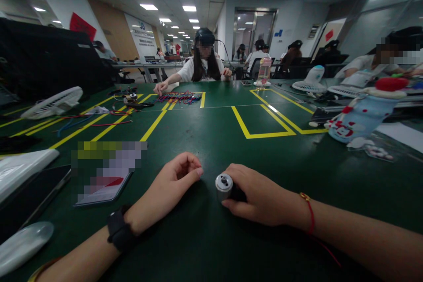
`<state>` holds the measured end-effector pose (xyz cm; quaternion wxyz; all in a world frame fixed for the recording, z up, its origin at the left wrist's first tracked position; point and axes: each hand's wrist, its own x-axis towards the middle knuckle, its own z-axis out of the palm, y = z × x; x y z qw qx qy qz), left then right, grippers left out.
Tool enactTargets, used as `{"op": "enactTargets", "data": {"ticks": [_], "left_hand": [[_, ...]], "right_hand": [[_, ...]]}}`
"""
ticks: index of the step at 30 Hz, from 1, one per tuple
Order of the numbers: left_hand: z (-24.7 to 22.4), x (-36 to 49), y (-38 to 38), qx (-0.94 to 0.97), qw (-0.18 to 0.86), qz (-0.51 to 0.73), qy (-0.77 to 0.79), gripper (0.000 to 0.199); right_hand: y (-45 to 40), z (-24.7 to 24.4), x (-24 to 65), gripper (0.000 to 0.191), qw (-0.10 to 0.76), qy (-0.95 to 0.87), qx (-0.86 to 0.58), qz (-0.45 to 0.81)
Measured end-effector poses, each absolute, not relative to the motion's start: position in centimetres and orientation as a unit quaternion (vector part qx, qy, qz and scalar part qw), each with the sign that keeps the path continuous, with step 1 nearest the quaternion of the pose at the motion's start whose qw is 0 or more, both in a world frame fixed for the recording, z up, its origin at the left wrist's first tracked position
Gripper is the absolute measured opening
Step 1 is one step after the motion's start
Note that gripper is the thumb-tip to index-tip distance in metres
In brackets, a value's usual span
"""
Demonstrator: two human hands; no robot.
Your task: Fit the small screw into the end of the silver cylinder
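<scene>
here, left of the blue bottle [372, 112], the right hand [262, 194] grips a metal cylinder [224, 188], which could roll if that grip slackens, while the left hand [168, 185] curls loosely, seemingly empty.

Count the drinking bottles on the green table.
2: a light-blue bottle with a red top, near the right edge of the view; and a translucent pink bottle, farther back, right of the white-shirted person opposite. Others may be hidden.

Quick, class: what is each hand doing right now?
Left hand: loosely curled, holding nothing visible.
Right hand: closed around a metal-topped cylinder.
</scene>
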<state>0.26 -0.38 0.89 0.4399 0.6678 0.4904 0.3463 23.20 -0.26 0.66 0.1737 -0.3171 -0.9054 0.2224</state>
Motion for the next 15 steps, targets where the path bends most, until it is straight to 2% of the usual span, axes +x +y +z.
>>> {"op": "enactTargets", "data": {"ticks": [7,15], "left_hand": [[2.7,1.9,-1.7,0.783,0.307,0.302,0.449,0.014],[3.2,2.7,-1.6,0.809,0.299,0.311,0.400,0.010]], "right_hand": [[-0.2,0.5,23.1,0.022,0.182,-0.906,-0.309,0.223],[-0.1,0.1,23.0,0.021,0.180,-0.911,-0.308,0.209]]}}
